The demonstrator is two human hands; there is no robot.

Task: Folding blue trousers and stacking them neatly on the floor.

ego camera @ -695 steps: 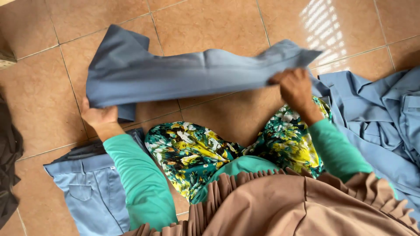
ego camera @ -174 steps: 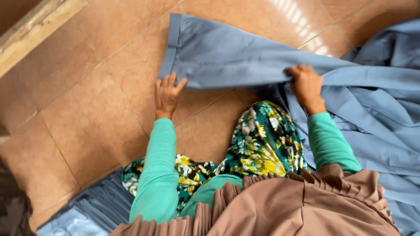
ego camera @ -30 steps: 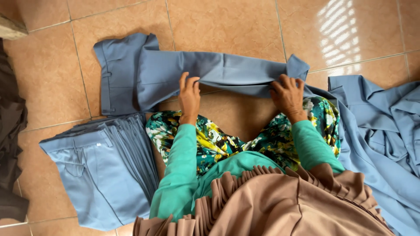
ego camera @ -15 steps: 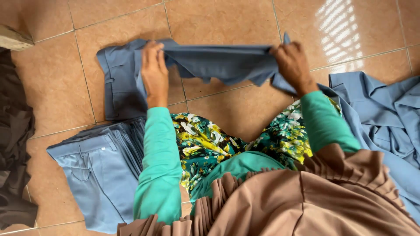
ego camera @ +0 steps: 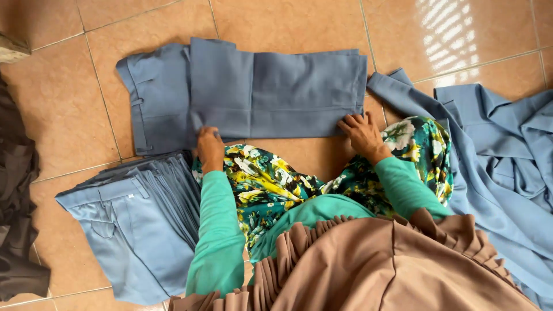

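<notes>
**Head cam: one pair folded, loose heap waiting**

Blue-grey trousers lie folded flat on the tiled floor. Left hand and right hand press open-palmed on their near edge, gripping nothing. Folded stack sits beside; unfolded heap looks still undone.

dark cloth and loose blue garments run past the frame edges.

The folded trousers are slate blue, as is the stack beside them and the loose heap. The floor is tiled in terracotta orange. Sleeves are seen in teal-green, a skirt in green-yellow floral, a veil in brown.
</notes>
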